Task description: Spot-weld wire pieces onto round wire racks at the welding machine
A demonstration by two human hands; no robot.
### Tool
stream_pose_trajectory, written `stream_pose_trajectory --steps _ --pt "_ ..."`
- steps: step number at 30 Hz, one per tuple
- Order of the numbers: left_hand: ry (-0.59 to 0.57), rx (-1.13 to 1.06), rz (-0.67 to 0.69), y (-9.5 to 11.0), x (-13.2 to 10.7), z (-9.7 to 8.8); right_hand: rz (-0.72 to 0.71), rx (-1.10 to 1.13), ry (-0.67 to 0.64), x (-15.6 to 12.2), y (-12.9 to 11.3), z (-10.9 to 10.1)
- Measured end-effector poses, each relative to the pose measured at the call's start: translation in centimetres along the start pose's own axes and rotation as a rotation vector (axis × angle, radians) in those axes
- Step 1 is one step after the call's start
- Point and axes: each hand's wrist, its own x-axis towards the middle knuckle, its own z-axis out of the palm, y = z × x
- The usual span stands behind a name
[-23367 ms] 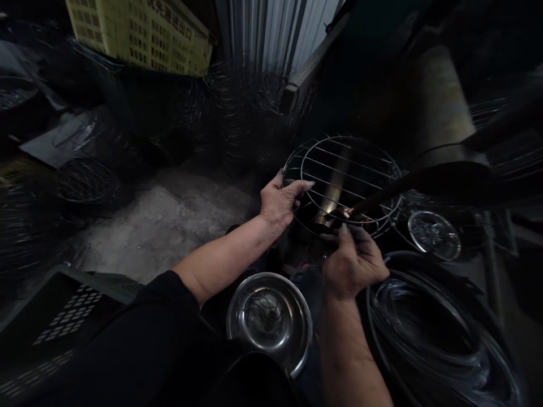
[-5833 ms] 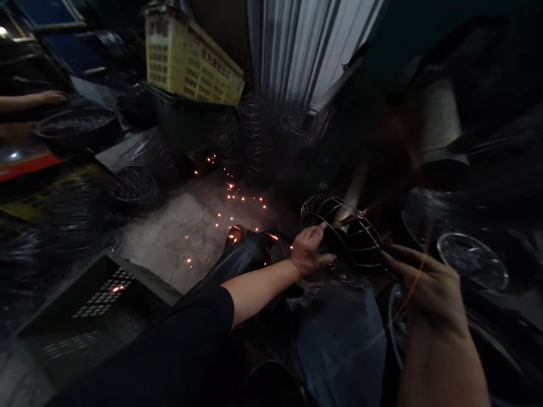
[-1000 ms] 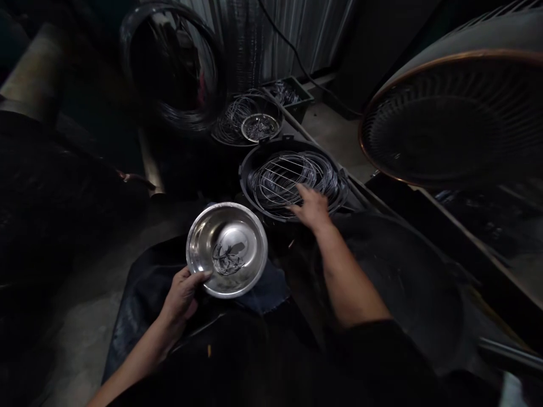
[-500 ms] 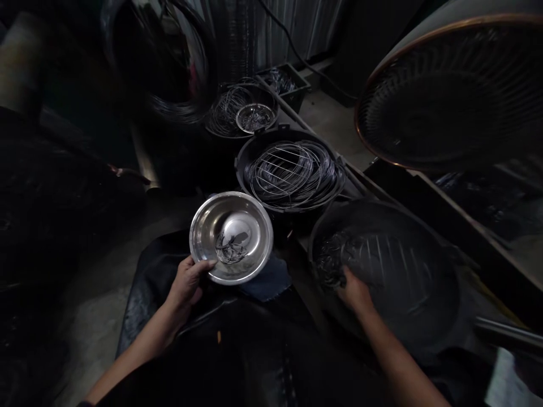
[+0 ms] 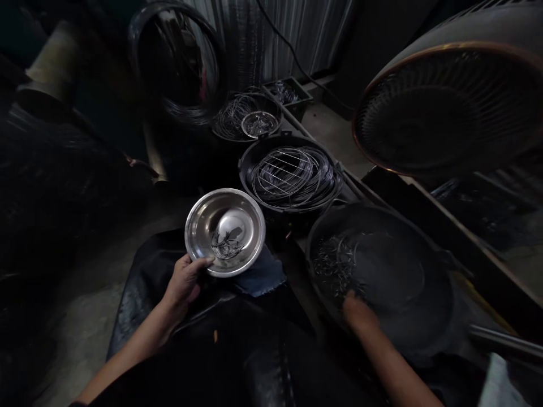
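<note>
Dim workshop floor: my left hand (image 5: 183, 282) pinches the near rim of the light, stiff, slippery steel bowl (image 5: 225, 232); beyond my right hand (image 5: 355, 310), grip unreadable, lie springy wire clips (image 5: 335, 265).

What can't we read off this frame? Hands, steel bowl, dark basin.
- Right hand, head view: motion-blurred and dark inside the dark basin; whether it grips the small wire pieces cannot be told.
- Left hand: thumb over the steel bowl rim; fingers hidden beneath the bowl.
- Bowl contents: thin wire bits, too small to count.
- Fan guard: cut off by the right edge.
</note>
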Motion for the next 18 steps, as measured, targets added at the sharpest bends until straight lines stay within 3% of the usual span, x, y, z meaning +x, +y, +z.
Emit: stream_pose_trajectory --steps 4,9,14,18 --pt "-0.035 -0.068 -0.012 -0.8 -0.3 -0.3 0.01 -0.012 0.106 1.5 -0.5 0.2" --pt "-0.048 -0.09 0.026 -1.6 -1.0 -0.9 -0.127 0.034 0.241 2.9 -1.2 -0.6" --pt "-0.045 -0.12 0.047 -1.9 -2.0 -1.2 -0.293 0.057 0.381 2.1 -1.6 -1.1" --pt "-0.045 -0.103 0.087 -2.3 -2.9 -1.5 -0.235 0.087 0.563 0.8 -0.5 -2.4"
